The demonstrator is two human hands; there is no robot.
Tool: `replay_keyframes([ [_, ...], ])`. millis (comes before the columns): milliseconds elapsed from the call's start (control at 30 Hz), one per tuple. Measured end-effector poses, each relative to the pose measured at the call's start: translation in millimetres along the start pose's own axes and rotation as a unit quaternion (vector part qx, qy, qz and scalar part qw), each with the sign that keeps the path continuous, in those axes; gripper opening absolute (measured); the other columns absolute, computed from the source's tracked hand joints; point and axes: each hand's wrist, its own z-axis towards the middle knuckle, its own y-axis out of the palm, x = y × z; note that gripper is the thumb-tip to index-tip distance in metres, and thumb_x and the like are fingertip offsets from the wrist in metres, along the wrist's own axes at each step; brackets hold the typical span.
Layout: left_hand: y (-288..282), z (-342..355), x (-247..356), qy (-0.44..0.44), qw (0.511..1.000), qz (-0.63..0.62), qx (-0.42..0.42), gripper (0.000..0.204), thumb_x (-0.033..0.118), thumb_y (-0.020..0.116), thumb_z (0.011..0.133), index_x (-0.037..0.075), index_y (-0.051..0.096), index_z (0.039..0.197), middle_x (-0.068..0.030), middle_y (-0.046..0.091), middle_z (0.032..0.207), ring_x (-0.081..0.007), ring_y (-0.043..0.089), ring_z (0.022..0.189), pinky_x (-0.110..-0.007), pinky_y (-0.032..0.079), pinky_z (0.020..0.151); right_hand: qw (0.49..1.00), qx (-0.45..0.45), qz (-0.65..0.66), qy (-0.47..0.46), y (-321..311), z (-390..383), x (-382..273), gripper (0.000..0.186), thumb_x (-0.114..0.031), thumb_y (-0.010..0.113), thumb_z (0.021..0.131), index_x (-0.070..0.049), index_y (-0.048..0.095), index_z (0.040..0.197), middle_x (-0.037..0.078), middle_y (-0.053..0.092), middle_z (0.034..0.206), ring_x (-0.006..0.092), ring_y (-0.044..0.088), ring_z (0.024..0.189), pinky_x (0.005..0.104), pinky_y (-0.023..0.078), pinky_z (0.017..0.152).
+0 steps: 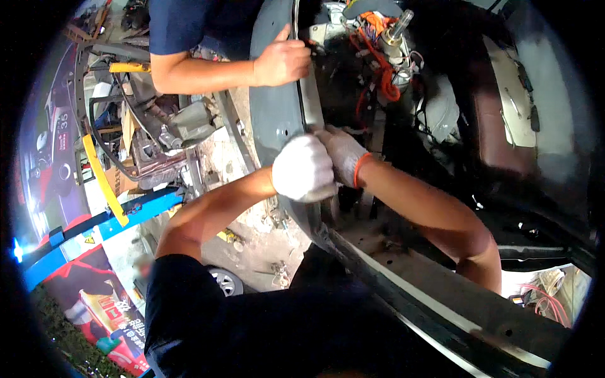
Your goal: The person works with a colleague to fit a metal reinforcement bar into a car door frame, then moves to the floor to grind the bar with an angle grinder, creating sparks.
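Observation:
My left hand (304, 169), in a white knit glove, is closed in a fist at the edge of a grey car body pillar (272, 113). Close against it on the inner side, my right hand (345, 156) wears a pale glove with an orange cuff. Its fingers curl at the same edge and are partly hidden behind the left glove. Farther up the pillar, a co-worker's bare hand (282, 61) grips the edge with the thumb raised. A dark seam runs along the pillar between the two places. Whatever lies inside my fists cannot be seen.
Orange cables and wiring (386, 79) hang loose inside the car body. A brown panel (504, 132) lies at the right. The long sill (428, 277) curves toward the lower right. Scrap parts (170, 126), a yellow bar (104, 179) and a wheel (225, 281) are at the left.

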Motion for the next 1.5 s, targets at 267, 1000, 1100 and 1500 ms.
replay_keyframes([
  [267,14,-10,7,-0.259,0.925,0.034,0.276,0.011,0.009,0.058,0.088,0.001,0.064,0.090,-0.0194,0.063,0.097,-0.0366,0.063,0.090,-0.043,0.051,0.080,0.997,0.029,-0.056,-0.041,4,6,6,0.044,-0.033,0.047,0.105,-0.002,0.053,0.135,0.016,0.065,0.121,0.0270,0.063,0.103,0.0384,0.050,0.089],
  [1000,1,-1,0,-0.044,0.999,-0.018,0.027,0.017,0.023,0.072,0.048,0.013,0.063,0.058,0.0006,0.051,0.058,-0.0197,0.053,0.057,-0.035,0.046,0.063,0.949,0.019,-0.264,-0.169,-4,2,8,0.045,-0.039,0.051,0.104,0.003,0.060,0.117,0.016,0.066,0.095,0.0206,0.063,0.090,0.0335,0.050,0.084],
  [1100,0,-2,0,-0.051,0.998,-0.030,0.001,0.022,0.022,0.058,0.038,0.012,0.062,0.057,0.0008,0.052,0.059,-0.0203,0.053,0.057,-0.036,0.045,0.060,0.965,0.026,-0.245,-0.093,-2,-7,-7,0.057,-0.045,0.056,0.100,0.008,0.059,0.121,0.020,0.069,0.101,0.0221,0.066,0.092,0.0345,0.051,0.084],
  [1500,-8,-4,-2,-0.065,0.996,-0.057,-0.039,0.028,0.026,0.076,0.053,0.012,0.071,0.076,-0.0022,0.065,0.076,-0.0257,0.062,0.074,-0.044,0.052,0.077,0.975,0.082,-0.190,-0.075,1,-13,-16,0.058,-0.051,0.056,0.097,0.005,0.069,0.102,0.026,0.070,0.087,0.0381,0.070,0.084,0.0433,0.054,0.076],
])
